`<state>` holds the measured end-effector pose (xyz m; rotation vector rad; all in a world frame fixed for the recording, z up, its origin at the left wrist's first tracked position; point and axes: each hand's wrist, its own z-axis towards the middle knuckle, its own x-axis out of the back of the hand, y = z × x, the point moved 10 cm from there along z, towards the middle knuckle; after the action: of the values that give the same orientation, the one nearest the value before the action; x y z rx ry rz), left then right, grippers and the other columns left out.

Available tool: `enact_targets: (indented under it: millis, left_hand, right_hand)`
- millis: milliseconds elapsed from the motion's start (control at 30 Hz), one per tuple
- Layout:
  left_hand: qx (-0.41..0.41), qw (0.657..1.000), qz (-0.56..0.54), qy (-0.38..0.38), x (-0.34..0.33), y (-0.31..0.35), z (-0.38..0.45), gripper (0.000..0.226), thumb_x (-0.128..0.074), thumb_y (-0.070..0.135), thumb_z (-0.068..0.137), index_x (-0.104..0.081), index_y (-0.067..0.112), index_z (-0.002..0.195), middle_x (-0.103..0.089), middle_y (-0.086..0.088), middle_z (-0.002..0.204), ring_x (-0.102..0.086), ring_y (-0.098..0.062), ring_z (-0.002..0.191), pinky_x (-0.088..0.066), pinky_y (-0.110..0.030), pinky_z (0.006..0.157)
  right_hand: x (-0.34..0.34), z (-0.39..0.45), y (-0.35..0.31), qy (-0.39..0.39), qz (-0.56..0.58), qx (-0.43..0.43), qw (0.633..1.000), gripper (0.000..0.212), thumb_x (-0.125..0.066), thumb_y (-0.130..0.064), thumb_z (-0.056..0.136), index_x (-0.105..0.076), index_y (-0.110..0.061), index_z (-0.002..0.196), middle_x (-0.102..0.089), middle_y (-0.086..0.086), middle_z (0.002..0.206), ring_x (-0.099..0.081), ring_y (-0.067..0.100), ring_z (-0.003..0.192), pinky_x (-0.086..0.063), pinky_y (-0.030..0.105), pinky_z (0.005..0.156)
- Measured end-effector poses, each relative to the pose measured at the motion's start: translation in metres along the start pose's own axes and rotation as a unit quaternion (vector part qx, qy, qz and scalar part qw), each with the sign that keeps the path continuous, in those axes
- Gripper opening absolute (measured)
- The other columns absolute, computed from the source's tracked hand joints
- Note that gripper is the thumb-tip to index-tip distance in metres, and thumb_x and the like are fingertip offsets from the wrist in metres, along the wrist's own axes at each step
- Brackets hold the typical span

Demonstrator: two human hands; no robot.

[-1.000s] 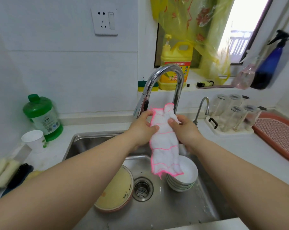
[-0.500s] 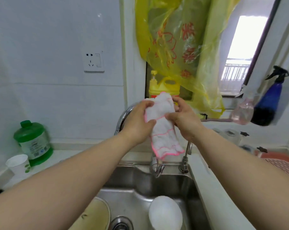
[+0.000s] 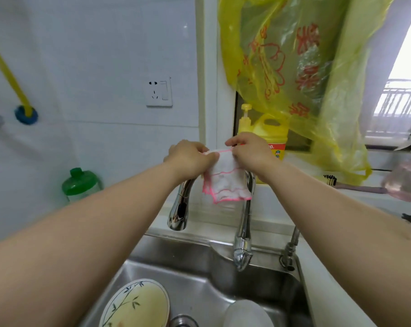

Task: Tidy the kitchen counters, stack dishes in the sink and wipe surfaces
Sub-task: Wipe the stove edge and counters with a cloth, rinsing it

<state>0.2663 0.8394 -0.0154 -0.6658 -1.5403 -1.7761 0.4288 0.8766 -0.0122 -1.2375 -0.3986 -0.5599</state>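
A white dishcloth with a pink hem (image 3: 225, 182) hangs over the top of the arched chrome tap (image 3: 243, 234). My left hand (image 3: 190, 159) pinches its upper left corner and my right hand (image 3: 251, 153) pinches its upper right edge. Below, in the steel sink (image 3: 199, 274), a yellow plate with a bamboo pattern (image 3: 136, 305) leans at the left. A stack of white bowls (image 3: 244, 313) sits at the right, cut off by the frame's bottom edge.
A yellow detergent jug (image 3: 265, 128) stands on the window sill behind my hands, under a hanging yellow plastic bag (image 3: 294, 67). A green-lidded jar (image 3: 80, 185) stands at the left. A wall socket (image 3: 159, 92), a small second tap (image 3: 290, 251) and a pink spray bottle (image 3: 402, 182) are nearby.
My hands lifted the cloth from above the sink bowls up to the top of the tap arch and spread it there. My view tilted upward.
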Motion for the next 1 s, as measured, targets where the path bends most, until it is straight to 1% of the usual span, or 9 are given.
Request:
enact_targets:
  millis: [133,233,400,533,667,767,833,933,1000]
  left_hand:
    - [-0.034,0.999,-0.019,-0.018,-0.010,-0.005,-0.004,0.052,-0.061,0.060,0.056,-0.063,0.034,0.102,-0.066,0.005,0.105,-0.061,-0.022,0.104,-0.047,-0.041,0.097]
    - [-0.042,0.999,0.015,-0.030,-0.016,-0.007,-0.004,0.054,-0.063,0.059,0.061,-0.059,0.032,0.108,-0.065,0.004,0.098,-0.061,-0.026,0.100,-0.046,-0.046,0.096]
    - [-0.027,0.997,0.045,-0.063,-0.022,-0.014,-0.006,0.048,-0.062,0.044,0.085,-0.048,0.029,0.128,-0.062,-0.001,0.118,-0.055,-0.027,0.112,-0.040,-0.045,0.104]
    - [0.008,0.996,-0.047,-0.076,-0.016,-0.039,-0.028,0.058,-0.059,0.043,0.090,-0.040,0.027,0.142,-0.048,-0.004,0.141,-0.046,-0.023,0.129,-0.036,-0.033,0.110]
    - [0.043,0.996,-0.027,-0.070,0.015,-0.081,-0.048,0.048,-0.055,0.043,0.092,-0.051,0.022,0.134,-0.049,-0.005,0.140,-0.048,-0.021,0.127,-0.036,-0.029,0.105]
    - [0.055,0.997,-0.001,-0.053,0.050,-0.121,-0.065,0.030,-0.059,0.034,0.091,-0.065,0.017,0.116,-0.064,-0.002,0.122,-0.058,-0.019,0.113,-0.043,-0.027,0.100]
    - [0.073,0.996,-0.002,-0.045,0.075,-0.156,-0.082,0.021,-0.061,0.028,0.090,-0.069,0.016,0.105,-0.068,-0.004,0.112,-0.064,-0.021,0.103,-0.049,-0.033,0.097]
    - [0.103,0.994,-0.001,-0.025,0.112,-0.213,-0.112,0.013,-0.059,0.023,0.090,-0.069,0.014,0.093,-0.070,-0.008,0.097,-0.066,-0.023,0.089,-0.053,-0.030,0.084]
    - [0.126,0.992,0.007,-0.006,0.136,-0.251,-0.131,0.017,-0.058,0.023,0.091,-0.068,0.010,0.090,-0.070,-0.011,0.091,-0.066,-0.026,0.087,-0.053,-0.032,0.082]
  right_hand:
    - [-0.018,-0.015,-0.009,-0.090,-0.039,0.046,0.994,0.043,-0.053,-0.003,0.081,-0.060,-0.018,0.120,-0.060,0.002,0.119,-0.052,0.015,0.102,-0.041,0.024,0.082]
    - [-0.024,-0.016,-0.010,-0.077,-0.114,0.070,0.988,0.042,-0.055,-0.005,0.080,-0.055,-0.018,0.120,-0.058,0.005,0.118,-0.053,0.021,0.102,-0.039,0.026,0.078]
    - [-0.026,-0.017,-0.008,-0.054,-0.183,0.059,0.980,0.046,-0.055,-0.013,0.076,-0.053,-0.024,0.120,-0.058,0.006,0.121,-0.052,0.029,0.114,-0.044,0.042,0.095]
    - [-0.010,-0.036,-0.020,0.049,-0.209,0.069,0.974,0.059,-0.054,-0.011,0.075,-0.048,-0.022,0.133,-0.048,0.004,0.136,-0.034,0.030,0.129,-0.031,0.040,0.108]
    - [-0.008,-0.077,-0.069,0.155,-0.142,0.148,0.966,0.032,-0.050,-0.003,0.077,-0.062,-0.016,0.104,-0.056,0.006,0.113,-0.045,0.025,0.108,-0.034,0.030,0.089]
    - [-0.070,-0.099,-0.099,0.018,-0.110,0.183,0.977,0.027,-0.048,0.000,0.077,-0.065,-0.016,0.090,-0.060,0.001,0.090,-0.054,0.021,0.086,-0.044,0.028,0.079]
    - [-0.128,-0.118,-0.109,-0.108,-0.169,0.175,0.964,0.026,-0.049,-0.004,0.081,-0.067,-0.017,0.094,-0.063,0.001,0.091,-0.059,0.024,0.093,-0.044,0.027,0.080]
    - [-0.217,-0.160,-0.095,-0.311,-0.276,0.112,0.902,0.025,-0.052,-0.016,0.089,-0.068,-0.013,0.108,-0.067,0.005,0.108,-0.059,0.022,0.097,-0.045,0.026,0.086]
    - [-0.264,-0.194,-0.081,-0.410,-0.327,0.084,0.847,0.026,-0.054,-0.023,0.091,-0.068,-0.013,0.111,-0.067,0.003,0.098,-0.056,0.018,0.086,-0.047,0.028,0.085]
